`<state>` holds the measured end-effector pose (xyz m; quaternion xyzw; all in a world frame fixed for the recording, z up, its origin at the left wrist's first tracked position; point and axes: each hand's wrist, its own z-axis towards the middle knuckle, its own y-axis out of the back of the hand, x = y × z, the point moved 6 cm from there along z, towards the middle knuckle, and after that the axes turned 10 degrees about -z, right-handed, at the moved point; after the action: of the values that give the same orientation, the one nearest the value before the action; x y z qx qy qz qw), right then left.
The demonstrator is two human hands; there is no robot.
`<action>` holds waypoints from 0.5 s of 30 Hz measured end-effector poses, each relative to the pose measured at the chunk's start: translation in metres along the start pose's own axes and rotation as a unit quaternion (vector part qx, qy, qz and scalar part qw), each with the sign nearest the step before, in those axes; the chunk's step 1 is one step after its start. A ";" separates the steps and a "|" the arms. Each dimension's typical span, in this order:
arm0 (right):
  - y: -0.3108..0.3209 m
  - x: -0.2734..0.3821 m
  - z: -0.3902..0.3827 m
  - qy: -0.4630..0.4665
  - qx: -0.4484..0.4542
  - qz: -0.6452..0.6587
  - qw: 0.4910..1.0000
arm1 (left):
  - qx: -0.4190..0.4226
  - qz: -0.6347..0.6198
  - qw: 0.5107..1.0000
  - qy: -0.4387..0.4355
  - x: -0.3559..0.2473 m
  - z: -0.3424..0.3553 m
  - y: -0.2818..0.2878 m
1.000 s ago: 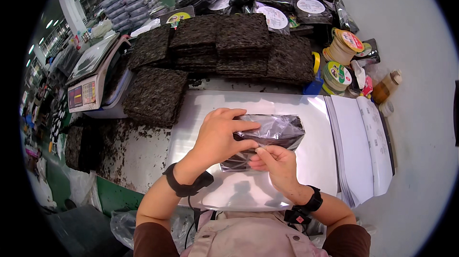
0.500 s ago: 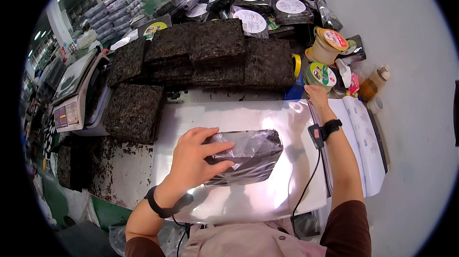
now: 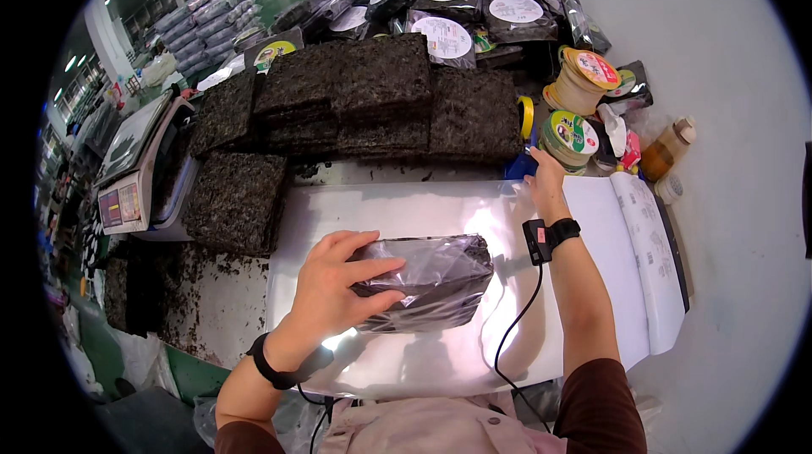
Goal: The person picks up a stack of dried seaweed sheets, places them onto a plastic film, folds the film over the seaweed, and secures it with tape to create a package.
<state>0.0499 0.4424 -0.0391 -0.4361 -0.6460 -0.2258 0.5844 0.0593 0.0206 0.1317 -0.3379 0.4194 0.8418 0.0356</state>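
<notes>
My left hand (image 3: 334, 285) rests on a plastic-wrapped dark stack (image 3: 444, 276), fingers spread over it and thumb against its front, holding it on a shiny pale plastic sheet (image 3: 321, 209). Up at the right, my right hand (image 3: 545, 168) has its fingers bent at a blue tape dispenser (image 3: 516, 168) with a yellow ring (image 3: 526, 116); whatever is between the fingertips is too small to make out.
Seaweed stacks (image 3: 381, 73) line the back, before many labelled black packages (image 3: 520, 19). A scale (image 3: 127, 183) stands left. Label rolls (image 3: 571, 137), a bottle (image 3: 668, 150) and paper sheets (image 3: 643, 285) are right, beside a pale wall (image 3: 736, 200).
My right hand has left the wrapped stack and moved up and right to the dispenser, then slightly left. My left hand stays on the stack, which appears lower and further left in the view.
</notes>
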 end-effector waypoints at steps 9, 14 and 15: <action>0.034 -0.029 0.031 0.202 -0.050 -0.237 0.949 | 0.010 -0.010 1.000 0.001 0.000 0.003 -0.001; 0.049 -0.012 0.018 0.171 0.016 -0.221 0.960 | 0.016 0.004 1.000 0.025 0.000 0.008 -0.003; 0.055 -0.014 0.018 0.179 0.029 -0.249 0.951 | 0.019 0.004 0.999 0.033 0.001 0.010 -0.004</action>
<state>0.0849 0.4812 -0.0684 -0.1964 -0.6250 -0.4194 0.6284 0.0543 0.0304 0.1327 -0.3637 0.4373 0.8221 0.0248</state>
